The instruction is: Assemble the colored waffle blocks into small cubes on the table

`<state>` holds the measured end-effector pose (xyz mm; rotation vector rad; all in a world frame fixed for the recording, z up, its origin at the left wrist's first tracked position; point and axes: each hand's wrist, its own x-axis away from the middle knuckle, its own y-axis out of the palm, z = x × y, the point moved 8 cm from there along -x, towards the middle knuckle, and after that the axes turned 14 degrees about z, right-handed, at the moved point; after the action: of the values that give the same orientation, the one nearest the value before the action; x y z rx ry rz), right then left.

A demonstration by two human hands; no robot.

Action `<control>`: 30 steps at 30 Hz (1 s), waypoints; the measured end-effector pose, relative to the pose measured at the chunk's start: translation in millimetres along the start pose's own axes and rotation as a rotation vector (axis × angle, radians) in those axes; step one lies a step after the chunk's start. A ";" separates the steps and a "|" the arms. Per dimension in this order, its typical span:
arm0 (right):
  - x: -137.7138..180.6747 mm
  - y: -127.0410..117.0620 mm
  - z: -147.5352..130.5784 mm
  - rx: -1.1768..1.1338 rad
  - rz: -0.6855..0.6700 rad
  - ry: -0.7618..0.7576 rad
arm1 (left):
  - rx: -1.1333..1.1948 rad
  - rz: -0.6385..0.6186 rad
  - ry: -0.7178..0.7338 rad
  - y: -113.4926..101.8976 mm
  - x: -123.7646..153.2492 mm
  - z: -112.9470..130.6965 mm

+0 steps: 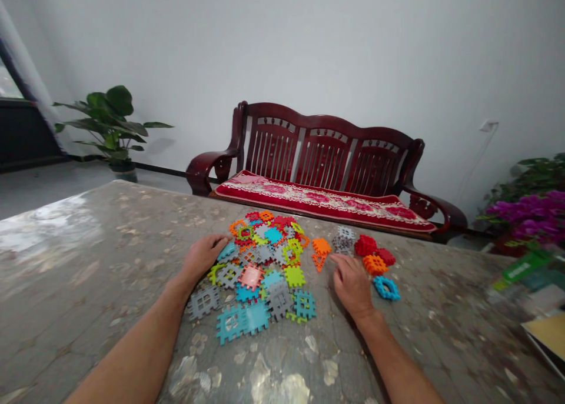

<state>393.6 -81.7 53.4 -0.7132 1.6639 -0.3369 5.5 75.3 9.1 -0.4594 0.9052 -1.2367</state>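
Observation:
My left hand (206,253) lies at the left edge of a mixed pile of plastic interlocking tiles, fingers loosely bent beside a light blue tile (226,251). My right hand (352,281) rests on the table right of the pile, index finger extended, nothing visible in it. Just left of its fingertips are an orange triangular tile (318,263) and an orange solid tile (322,246). The pile holds grey, red, green and blue tiles, among them a salmon square (251,276) and joined teal tiles (243,321) at the front.
Small stacks sit right of my right hand: red tiles (365,246), orange tiles (375,265), a blue ring-like stack (386,288), and grey tiles (343,243) behind. Blurred items and a box (547,336) occupy the patterned table's (424,345) right edge. A wooden bench (326,151) stands beyond.

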 end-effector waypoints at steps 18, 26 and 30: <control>29.6 24.3 -121.6 -0.467 -0.415 -0.188 | 0.077 -0.007 0.021 5.1 -1.2 3.1; 23.1 15.0 -118.5 -0.507 -0.315 -0.156 | 0.093 -0.005 -0.025 5.5 -1.6 -0.6; 16.5 12.5 -96.9 -0.460 -0.232 -0.037 | 0.099 -0.010 -0.020 5.4 -1.6 0.0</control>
<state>295.9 -98.2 55.0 -1.2536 1.6409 -0.0985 8.7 78.4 5.6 -0.3969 0.8214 -1.2784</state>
